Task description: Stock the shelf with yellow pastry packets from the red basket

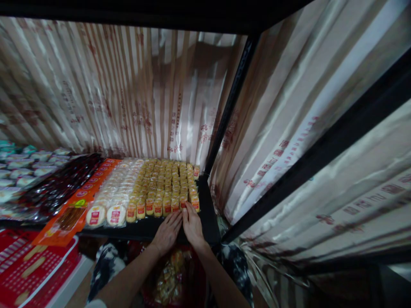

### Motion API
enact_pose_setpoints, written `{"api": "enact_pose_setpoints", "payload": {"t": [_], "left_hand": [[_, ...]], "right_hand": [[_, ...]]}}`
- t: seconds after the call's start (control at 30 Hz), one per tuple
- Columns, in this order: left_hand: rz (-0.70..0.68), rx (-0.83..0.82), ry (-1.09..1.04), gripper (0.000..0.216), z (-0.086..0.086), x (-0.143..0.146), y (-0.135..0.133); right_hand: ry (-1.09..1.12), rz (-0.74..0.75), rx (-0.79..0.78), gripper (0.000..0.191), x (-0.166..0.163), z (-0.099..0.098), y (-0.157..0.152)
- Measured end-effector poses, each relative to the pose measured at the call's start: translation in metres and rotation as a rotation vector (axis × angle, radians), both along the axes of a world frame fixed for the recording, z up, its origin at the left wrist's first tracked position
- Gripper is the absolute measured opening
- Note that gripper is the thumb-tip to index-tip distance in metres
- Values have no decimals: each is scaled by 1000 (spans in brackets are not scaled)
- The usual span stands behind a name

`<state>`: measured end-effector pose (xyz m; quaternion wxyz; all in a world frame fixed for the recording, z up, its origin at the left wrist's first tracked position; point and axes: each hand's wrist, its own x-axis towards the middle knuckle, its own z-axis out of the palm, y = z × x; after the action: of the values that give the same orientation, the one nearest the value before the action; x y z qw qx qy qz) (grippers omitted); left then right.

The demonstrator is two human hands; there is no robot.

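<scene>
Left hand point(167, 233) and right hand point(192, 223), side by side with fingers extended flat, touch the front of wrapped yellow cakes point(160, 186) lined up on a black shelf point(207, 214), beside wrapped white cakes point(111, 194).

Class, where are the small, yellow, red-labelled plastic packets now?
Head view, just left of centre: the yellow packets stand in rows on the black shelf, right of round white packets, with left hand and right hand at their front.

Right of the frontmost orange snack packet point(66, 220), two round white wrapped pastries point(96, 216) and eight yellow wrapped cakes point(166, 206) are counted in the front row; one left hand point(167, 233) and one right hand point(192, 224) are seen.
</scene>
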<state>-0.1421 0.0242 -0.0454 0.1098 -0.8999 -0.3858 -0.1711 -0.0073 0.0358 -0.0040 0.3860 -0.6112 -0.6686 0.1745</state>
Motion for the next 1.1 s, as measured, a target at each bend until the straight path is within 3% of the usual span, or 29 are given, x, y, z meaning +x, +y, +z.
{"api": "enact_pose_setpoints", "payload": {"t": [0.27, 0.4, 0.5, 0.57, 0.73, 0.97, 1.1], "left_hand": [[-86, -35, -79, 50, 23, 12, 14], [-40, -22, -121, 51, 17, 14, 20], [4, -41, -142, 51, 12, 14, 20], [20, -60, -136, 49, 11, 14, 19], [46, -71, -120, 48, 10, 14, 19], [63, -71, -122, 52, 11, 16, 20], [57, -69, -128, 57, 16, 16, 19]], "right_hand": [[-43, 34, -29, 46, 9, 13, -2], [-182, 25, 37, 44, 14, 34, 6], [-271, 31, 165, 44, 11, 50, 29], [-317, 57, 164, 44, 6, 56, 49], [-406, 85, 74, 40, -8, 57, 85], [-451, 149, 16, 36, -8, 62, 92], [-471, 78, 59, 38, 0, 66, 99]]}}
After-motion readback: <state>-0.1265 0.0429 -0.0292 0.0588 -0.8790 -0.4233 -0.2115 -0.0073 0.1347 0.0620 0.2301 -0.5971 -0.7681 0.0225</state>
